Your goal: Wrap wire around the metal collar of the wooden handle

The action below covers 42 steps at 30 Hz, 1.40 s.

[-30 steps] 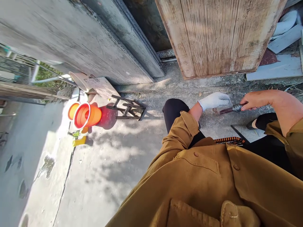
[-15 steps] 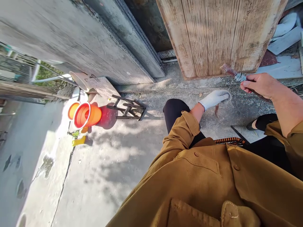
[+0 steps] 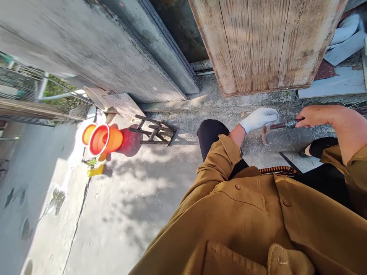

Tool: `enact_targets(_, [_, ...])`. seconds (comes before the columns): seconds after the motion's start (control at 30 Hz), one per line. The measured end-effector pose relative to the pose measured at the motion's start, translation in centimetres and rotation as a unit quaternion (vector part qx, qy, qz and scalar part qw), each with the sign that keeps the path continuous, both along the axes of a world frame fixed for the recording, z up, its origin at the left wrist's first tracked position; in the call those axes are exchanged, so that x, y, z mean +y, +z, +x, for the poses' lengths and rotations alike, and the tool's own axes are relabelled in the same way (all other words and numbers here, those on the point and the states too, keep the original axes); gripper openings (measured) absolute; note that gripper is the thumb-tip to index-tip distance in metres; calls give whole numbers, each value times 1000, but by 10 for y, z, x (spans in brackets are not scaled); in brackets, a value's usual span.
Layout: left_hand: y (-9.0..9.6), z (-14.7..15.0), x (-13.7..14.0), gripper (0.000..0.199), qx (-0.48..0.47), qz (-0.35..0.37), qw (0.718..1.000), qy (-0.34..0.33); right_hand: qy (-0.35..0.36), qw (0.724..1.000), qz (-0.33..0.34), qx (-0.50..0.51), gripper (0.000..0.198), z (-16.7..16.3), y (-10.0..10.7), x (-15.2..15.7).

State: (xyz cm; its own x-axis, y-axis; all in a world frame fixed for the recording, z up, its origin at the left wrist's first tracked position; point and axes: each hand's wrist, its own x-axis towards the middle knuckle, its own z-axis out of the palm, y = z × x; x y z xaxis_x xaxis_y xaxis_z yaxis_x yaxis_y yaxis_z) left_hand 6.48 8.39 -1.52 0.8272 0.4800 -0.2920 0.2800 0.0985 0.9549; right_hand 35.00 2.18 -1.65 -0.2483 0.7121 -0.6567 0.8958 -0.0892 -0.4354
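Observation:
My right hand (image 3: 318,115), bare, is closed around a dark brown stick (image 3: 278,125) with silvery wire (image 3: 291,123) wound about its middle. The stick lies nearly level and its free end points left, close to the glove. My left hand (image 3: 262,119) wears a white knit glove, and its fingers are curled shut. A short brownish stick (image 3: 264,136) pokes out below the gloved fingers; the rest of it is hidden by the hand. Both hands are out in front of my knees, a small gap apart.
A weathered wooden panel (image 3: 263,46) leans ahead of me. To the left stand a small dark wooden stool (image 3: 156,131) and orange buckets (image 3: 113,139) on concrete, beside a yellow object (image 3: 96,170). White boards (image 3: 338,82) lie at the right.
My right hand has come down with the wire-wound stick, which has swung from slanting upward to nearly level. My left hand has hardly moved.

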Motion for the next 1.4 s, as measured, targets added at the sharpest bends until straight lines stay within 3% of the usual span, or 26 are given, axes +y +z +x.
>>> enact_targets(0.1, [-2, 1, 3, 34, 1, -18, 1000, 17, 67, 983, -146, 88, 59, -4, 15, -6])
enact_targets(0.13, [-4, 1, 5, 35, -4, -25, 999, 26, 65, 978, -149, 128, 61, -6, 22, -7])
enact_targets(0.2, [-8, 2, 8, 39, -21, -30, 998, 59, 21, 970, -109, 216, 65, -12, 35, -8])
enact_targets(0.33, [-12, 6, 5, 41, -36, -34, 994, 97, -149, 937, 39, 313, 64, -26, 48, -8])
enact_targets(0.4, [-12, 7, 1, 36, -25, -40, 996, 71, -238, 916, 85, 311, 55, -32, 46, -6])
enact_targets(0.47, [-10, 7, -3, 29, -4, -27, 999, 30, -293, 918, 112, 242, 46, -35, 40, -1])
enact_targets(0.53, [-8, 7, -5, 25, 25, 7, 1000, -6, -272, 949, 137, 87, 41, -32, 30, 4])
enact_targets(0.6, [-6, 6, -6, 24, 54, 56, 997, -30, -192, 965, 161, -73, 39, -27, 20, 9])
enact_targets(0.67, [-3, 4, -6, 23, 75, 105, 991, -45, -108, 972, 145, -150, 35, -24, 12, 10])
enact_targets(0.77, [0, 3, -7, 20, 88, 126, 985, -81, -27, 993, 6, -115, 29, -23, 7, 5])
enact_targets(0.87, [-2, 5, -8, 18, 71, 65, 991, -95, 32, 989, -139, 26, 36, -25, 14, -3])
enact_targets(0.97, [-12, 10, -6, 21, 20, -18, 999, -39, 25, 973, -160, 162, 43, -23, 24, -8])
enact_targets(1.1, [-28, 17, -7, 37, -34, -96, 988, 118, -130, 952, -67, 269, 50, -26, 26, -6])
enact_targets(1.17, [-32, 19, -10, 44, -40, -125, 977, 167, -214, 933, -13, 288, 50, -36, 23, -5])
enact_targets(1.3, [-34, 25, -19, 53, -110, -160, 959, 206, -316, 922, 76, 211, 41, -65, 21, -5])
enact_targets(1.4, [-34, 30, -22, 45, -132, -165, 941, 266, -275, 948, 136, 80, 31, -82, 21, -8])
